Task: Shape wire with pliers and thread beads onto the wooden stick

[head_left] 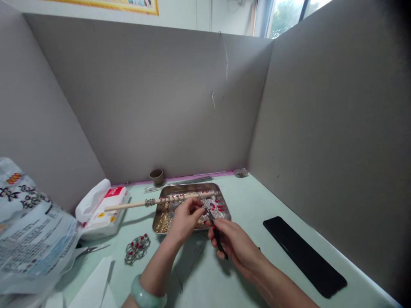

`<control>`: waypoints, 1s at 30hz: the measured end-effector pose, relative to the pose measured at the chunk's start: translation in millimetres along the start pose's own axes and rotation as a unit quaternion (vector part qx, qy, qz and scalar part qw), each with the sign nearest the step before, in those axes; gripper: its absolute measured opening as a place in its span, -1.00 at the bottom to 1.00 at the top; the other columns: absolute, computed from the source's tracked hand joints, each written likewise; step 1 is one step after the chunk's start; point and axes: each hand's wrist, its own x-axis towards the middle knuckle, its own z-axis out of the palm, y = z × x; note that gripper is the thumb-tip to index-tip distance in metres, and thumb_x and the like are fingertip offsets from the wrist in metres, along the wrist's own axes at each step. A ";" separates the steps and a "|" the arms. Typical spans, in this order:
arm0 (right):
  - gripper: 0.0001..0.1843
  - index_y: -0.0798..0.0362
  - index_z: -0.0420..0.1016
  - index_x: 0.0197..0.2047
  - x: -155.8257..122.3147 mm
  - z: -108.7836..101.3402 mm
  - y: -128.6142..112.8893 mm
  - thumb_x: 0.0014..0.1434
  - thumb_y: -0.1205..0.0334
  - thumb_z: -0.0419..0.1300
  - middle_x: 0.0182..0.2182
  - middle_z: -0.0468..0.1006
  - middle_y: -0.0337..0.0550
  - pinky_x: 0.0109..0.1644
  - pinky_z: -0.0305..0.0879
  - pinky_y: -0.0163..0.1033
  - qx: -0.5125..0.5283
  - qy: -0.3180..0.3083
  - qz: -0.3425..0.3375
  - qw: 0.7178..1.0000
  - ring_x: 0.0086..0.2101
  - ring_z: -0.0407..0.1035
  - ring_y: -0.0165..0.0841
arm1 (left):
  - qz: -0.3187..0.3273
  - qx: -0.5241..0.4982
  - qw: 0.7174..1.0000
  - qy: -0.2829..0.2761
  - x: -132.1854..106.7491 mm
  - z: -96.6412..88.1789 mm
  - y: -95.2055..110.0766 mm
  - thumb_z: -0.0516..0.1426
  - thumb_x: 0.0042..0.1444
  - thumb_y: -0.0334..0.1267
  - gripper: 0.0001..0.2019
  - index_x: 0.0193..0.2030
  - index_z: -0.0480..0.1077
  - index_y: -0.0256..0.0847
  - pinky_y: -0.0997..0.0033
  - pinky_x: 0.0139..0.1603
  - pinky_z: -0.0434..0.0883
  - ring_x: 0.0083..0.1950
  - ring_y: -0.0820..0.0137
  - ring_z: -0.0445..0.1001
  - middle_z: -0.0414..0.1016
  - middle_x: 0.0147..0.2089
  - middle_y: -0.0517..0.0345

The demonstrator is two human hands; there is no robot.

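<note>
My right hand (234, 241) is closed around pliers (217, 237) with dark handles and a bit of red. The jaws point up and left to the fingertips of my left hand (188, 216), which are pinched together. What the left fingers hold is too small to make out. Both hands are over the near edge of a metal tray (221, 191) with gold, clear and red beads in it. A wooden rod (125, 206) lies across the tray, with coils of wire and red beads strung along it.
Left of the tray lies a beaded wire piece (137, 249). Further left are a pack of wipes (105, 209), a plastic bag (32, 239) and scissors (91, 250). A small cup (157, 176) and thin wires (192, 181) are behind. A black slab (302, 256) lies right, beside the partition (330, 128).
</note>
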 end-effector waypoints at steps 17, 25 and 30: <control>-0.68 0.13 0.41 -0.23 1.4 -0.6 -2.8 0.09 0.03 0.17 -0.45 0.37 -0.22 -0.63 -0.08 -0.43 0.053 -0.051 0.015 0.997 -0.53 0.19 -0.50 | -0.066 -0.097 0.987 -0.112 -12.2 -0.1 12.3 0.05 0.13 -0.16 -0.74 -0.15 0.42 -0.27 0.37 -0.15 0.34 -0.30 0.40 0.40 0.45 -0.36 0.14; -0.73 0.16 0.43 -0.25 1.5 -4.2 -11.4 0.07 0.12 0.18 -0.49 0.34 -0.23 -0.67 -0.16 -0.45 0.092 -0.042 0.043 0.994 -0.57 0.16 -0.52 | 0.040 0.137 0.988 -0.061 -7.8 0.8 10.7 -0.01 0.14 -0.23 -0.81 -0.35 0.36 -0.24 0.43 -0.24 0.28 -0.29 0.39 0.35 0.42 -0.36 0.14; -0.78 0.18 0.44 -0.24 -1.1 -10.8 -22.5 0.09 0.20 0.16 -0.51 0.34 -0.22 -0.69 -0.19 -0.47 0.139 -0.025 0.076 0.987 -0.59 0.16 -0.53 | 0.104 0.230 0.967 -0.031 -6.0 0.6 7.7 -0.06 0.21 -0.23 -0.76 -0.30 0.41 -0.21 0.43 -0.20 0.27 -0.24 0.37 0.39 0.47 -0.30 0.11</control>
